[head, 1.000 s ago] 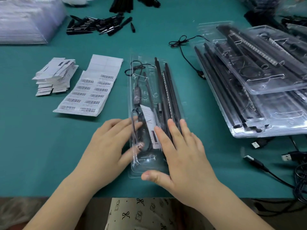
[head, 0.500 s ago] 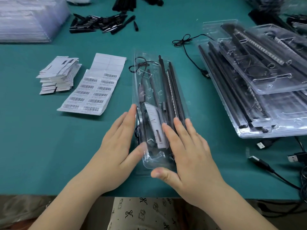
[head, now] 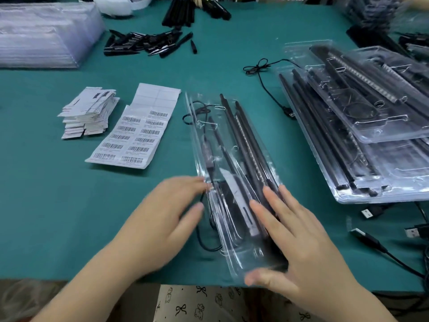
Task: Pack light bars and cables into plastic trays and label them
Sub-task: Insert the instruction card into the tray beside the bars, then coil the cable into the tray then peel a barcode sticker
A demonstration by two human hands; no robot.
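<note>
Hands flank the clear tray (head: 232,159) at frame centre on the counter (head: 46,205): right hand (head: 299,247) lies flat on it, fingers straight; left hand (head: 167,219), blurred, fingers extended, touches its left edge.

Teal cloth (head: 58,217) covers the worktop — clear plastic tray (head: 234,263) holds black light bars (head: 246,145); white label sheet (head: 139,131) bears black barcodes — cream fabric (head: 199,305), black bows.

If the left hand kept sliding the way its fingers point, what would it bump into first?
The left hand points up and right, fingertips already at the clear tray edge. It would likely meet that tray and the black cable inside first.
</note>
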